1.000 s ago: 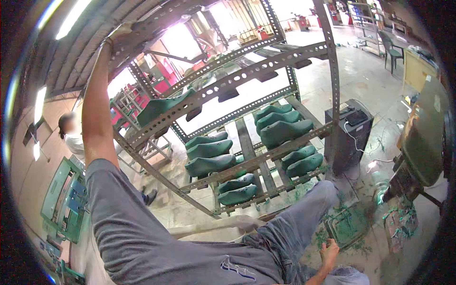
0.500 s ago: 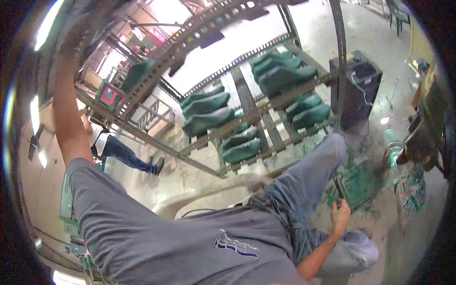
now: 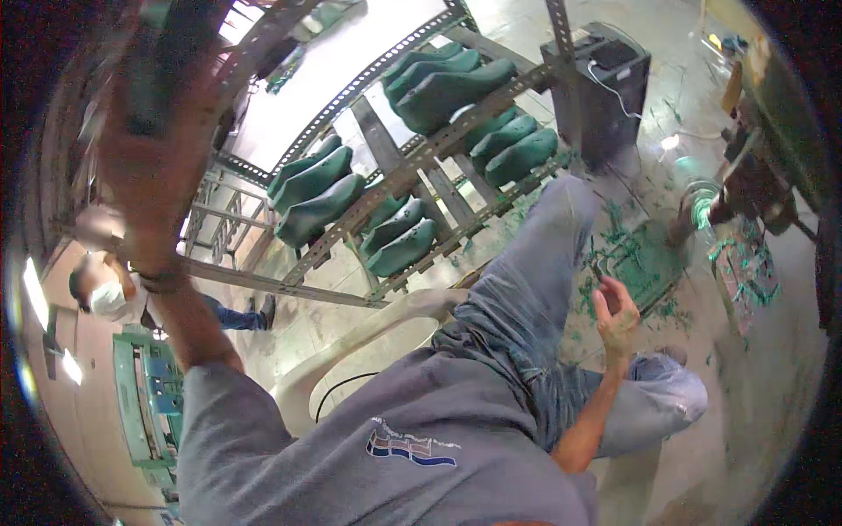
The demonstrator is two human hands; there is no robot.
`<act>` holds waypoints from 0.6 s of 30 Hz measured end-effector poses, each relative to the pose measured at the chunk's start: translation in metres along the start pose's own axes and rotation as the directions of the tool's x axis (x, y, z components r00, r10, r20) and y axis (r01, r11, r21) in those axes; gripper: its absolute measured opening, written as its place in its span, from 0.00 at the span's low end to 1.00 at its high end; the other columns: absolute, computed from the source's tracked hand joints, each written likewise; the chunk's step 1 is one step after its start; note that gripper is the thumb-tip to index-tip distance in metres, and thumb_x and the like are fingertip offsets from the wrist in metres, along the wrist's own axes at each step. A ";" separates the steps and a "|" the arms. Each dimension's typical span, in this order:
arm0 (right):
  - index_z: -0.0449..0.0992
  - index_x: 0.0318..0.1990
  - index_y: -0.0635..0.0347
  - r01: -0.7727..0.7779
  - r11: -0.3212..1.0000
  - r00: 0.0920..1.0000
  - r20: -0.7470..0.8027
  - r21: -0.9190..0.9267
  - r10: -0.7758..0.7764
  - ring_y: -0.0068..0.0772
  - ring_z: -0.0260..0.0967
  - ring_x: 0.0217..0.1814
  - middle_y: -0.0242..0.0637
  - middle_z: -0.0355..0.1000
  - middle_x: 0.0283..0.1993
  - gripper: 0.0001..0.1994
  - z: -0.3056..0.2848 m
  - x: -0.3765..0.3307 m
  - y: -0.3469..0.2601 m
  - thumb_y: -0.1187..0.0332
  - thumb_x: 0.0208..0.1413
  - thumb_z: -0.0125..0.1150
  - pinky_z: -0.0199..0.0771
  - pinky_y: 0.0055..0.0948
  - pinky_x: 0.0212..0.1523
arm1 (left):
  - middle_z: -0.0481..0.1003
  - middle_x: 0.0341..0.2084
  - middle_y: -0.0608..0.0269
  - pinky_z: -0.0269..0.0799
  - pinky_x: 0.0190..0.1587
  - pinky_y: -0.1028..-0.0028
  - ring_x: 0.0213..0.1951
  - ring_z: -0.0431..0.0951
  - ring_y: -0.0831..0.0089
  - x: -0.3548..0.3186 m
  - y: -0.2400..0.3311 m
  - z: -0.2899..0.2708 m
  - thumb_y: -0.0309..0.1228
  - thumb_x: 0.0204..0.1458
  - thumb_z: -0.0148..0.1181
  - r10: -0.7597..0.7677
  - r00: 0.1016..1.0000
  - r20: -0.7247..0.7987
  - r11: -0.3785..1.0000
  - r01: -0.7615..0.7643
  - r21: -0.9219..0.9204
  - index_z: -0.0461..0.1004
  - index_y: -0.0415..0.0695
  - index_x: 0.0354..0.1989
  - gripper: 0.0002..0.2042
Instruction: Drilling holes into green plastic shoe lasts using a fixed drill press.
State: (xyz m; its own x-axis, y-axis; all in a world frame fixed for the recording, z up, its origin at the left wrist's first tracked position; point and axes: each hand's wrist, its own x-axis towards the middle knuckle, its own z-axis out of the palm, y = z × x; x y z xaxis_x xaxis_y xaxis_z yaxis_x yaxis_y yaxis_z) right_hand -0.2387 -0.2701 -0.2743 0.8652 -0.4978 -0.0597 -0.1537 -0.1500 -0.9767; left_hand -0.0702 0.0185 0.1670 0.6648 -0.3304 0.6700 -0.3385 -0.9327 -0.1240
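My left hand [image 3: 162, 188] is raised at the upper left, blurred and close to the camera. A dark green piece [image 3: 158, 83], apparently a shoe last, is in its grasp; the fingers are smeared. Low on the right, above the lap, my right hand [image 3: 617, 317] is closed round a thin dark tool [image 3: 597, 269], whose tip sticks out past the fingers. Green shoe lasts [image 3: 456, 88] stand in rows on the metal rack [image 3: 395, 167] ahead, with smaller groups of lasts [image 3: 399, 237] on the level below.
Green shavings [image 3: 627, 254] litter the floor by my knee. At the right stands a machine [image 3: 754, 188] with green scraps below it. A black box-shaped unit [image 3: 601, 96] with a cable is behind the rack. A masked person [image 3: 110, 294] is at the left, near a green bench [image 3: 145, 399].
My left hand has drawn back from the rack toward me, now with the green piece showing. My right hand has risen slightly. The view has shifted, moving the rack leftward.
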 end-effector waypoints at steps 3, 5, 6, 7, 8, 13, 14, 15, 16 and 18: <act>0.74 0.55 0.65 -0.050 0.942 0.997 0.071 0.331 0.028 0.28 0.74 0.45 0.37 0.77 0.43 0.19 0.005 -0.007 -0.051 0.68 0.57 0.64 0.73 0.27 0.49 | 0.74 0.53 0.52 0.72 0.51 0.67 0.51 0.77 0.61 -0.047 0.061 0.096 0.27 0.42 0.73 0.462 0.882 0.089 0.685 -0.292 -0.667 0.67 0.43 0.60 0.33; 0.66 0.62 0.65 -0.123 0.844 0.987 0.151 0.521 0.051 0.30 0.72 0.50 0.39 0.74 0.48 0.26 0.023 -0.003 -0.078 0.67 0.57 0.66 0.72 0.29 0.53 | 0.71 0.56 0.48 0.70 0.54 0.66 0.55 0.74 0.57 -0.087 0.108 0.138 0.24 0.40 0.72 0.487 0.840 0.237 0.593 -0.120 -0.796 0.63 0.43 0.64 0.38; 0.62 0.64 0.65 -0.100 0.763 0.990 0.144 0.639 0.010 0.31 0.71 0.52 0.40 0.72 0.51 0.32 0.029 0.001 -0.082 0.66 0.55 0.68 0.71 0.30 0.55 | 0.72 0.54 0.46 0.70 0.54 0.65 0.54 0.75 0.56 -0.114 0.126 0.167 0.25 0.42 0.71 0.458 0.826 0.328 0.529 0.043 -0.847 0.63 0.42 0.64 0.36; 0.57 0.67 0.65 -0.074 0.663 0.990 0.135 0.745 -0.041 0.32 0.70 0.54 0.41 0.69 0.54 0.37 0.039 0.007 -0.078 0.64 0.53 0.70 0.71 0.31 0.56 | 0.73 0.52 0.45 0.70 0.54 0.63 0.53 0.75 0.55 -0.138 0.146 0.188 0.27 0.43 0.71 0.428 0.841 0.331 0.484 0.096 -0.870 0.63 0.42 0.64 0.36; 0.54 0.68 0.64 -0.022 0.676 0.999 0.047 0.737 -0.018 0.33 0.69 0.54 0.42 0.67 0.55 0.41 0.055 0.010 -0.063 0.63 0.51 0.72 0.71 0.31 0.56 | 0.73 0.50 0.44 0.70 0.54 0.63 0.51 0.76 0.52 -0.161 0.159 0.205 0.28 0.43 0.69 0.371 0.787 0.493 0.533 0.254 -0.807 0.61 0.40 0.64 0.36; 0.58 0.66 0.64 -0.061 0.889 0.990 -0.087 0.454 0.112 0.39 0.66 0.54 0.42 0.69 0.51 0.41 0.037 0.018 -0.084 0.61 0.46 0.73 0.68 0.35 0.54 | 0.65 0.60 0.45 0.59 0.64 0.63 0.62 0.65 0.56 -0.242 0.191 0.260 0.33 0.41 0.73 0.426 0.848 0.316 0.416 0.127 -0.901 0.62 0.38 0.62 0.38; 0.63 0.62 0.65 -0.077 0.963 0.996 -0.016 0.256 0.084 0.39 0.68 0.54 0.42 0.70 0.51 0.34 0.021 0.011 -0.066 0.62 0.49 0.70 0.69 0.35 0.54 | 0.64 0.60 0.45 0.57 0.65 0.62 0.63 0.64 0.55 -0.245 0.196 0.259 0.33 0.40 0.73 0.517 0.780 0.352 0.357 0.178 -0.917 0.61 0.37 0.62 0.39; 0.68 0.59 0.65 -0.058 0.997 0.996 0.066 0.052 0.054 0.39 0.69 0.53 0.42 0.71 0.50 0.28 0.011 0.004 -0.043 0.62 0.52 0.67 0.69 0.36 0.54 | 0.64 0.60 0.45 0.56 0.66 0.61 0.63 0.64 0.53 -0.250 0.198 0.259 0.34 0.39 0.74 0.594 0.710 0.379 0.311 0.232 -0.922 0.61 0.37 0.61 0.40; 0.75 0.50 0.66 0.262 0.941 0.964 -0.106 0.213 -0.244 0.38 0.72 0.49 0.40 0.72 0.48 0.19 0.024 -0.005 -0.028 0.61 0.58 0.59 0.72 0.35 0.50 | 0.64 0.60 0.45 0.55 0.66 0.61 0.63 0.63 0.52 -0.253 0.192 0.257 0.36 0.38 0.74 0.622 0.666 0.412 0.291 0.292 -0.911 0.60 0.36 0.62 0.41; 0.72 0.47 0.66 -0.328 0.624 0.929 0.120 0.709 0.351 0.34 0.74 0.46 0.38 0.72 0.45 0.20 0.005 0.000 -0.003 0.62 0.50 0.65 0.75 0.32 0.47 | 0.65 0.60 0.44 0.54 0.67 0.59 0.64 0.62 0.50 -0.268 0.194 0.257 0.40 0.39 0.73 0.635 0.630 0.446 0.258 0.371 -0.892 0.59 0.36 0.64 0.43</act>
State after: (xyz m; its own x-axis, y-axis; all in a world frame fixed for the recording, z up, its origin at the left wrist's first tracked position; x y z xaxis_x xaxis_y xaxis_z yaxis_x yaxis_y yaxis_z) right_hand -0.2358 -0.2656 -0.2720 0.8066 -0.4127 -0.4232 -0.0409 0.6752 -0.7365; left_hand -0.1429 -0.1112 -0.2251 0.5010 -0.8653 0.0169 -0.4346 -0.2347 0.8695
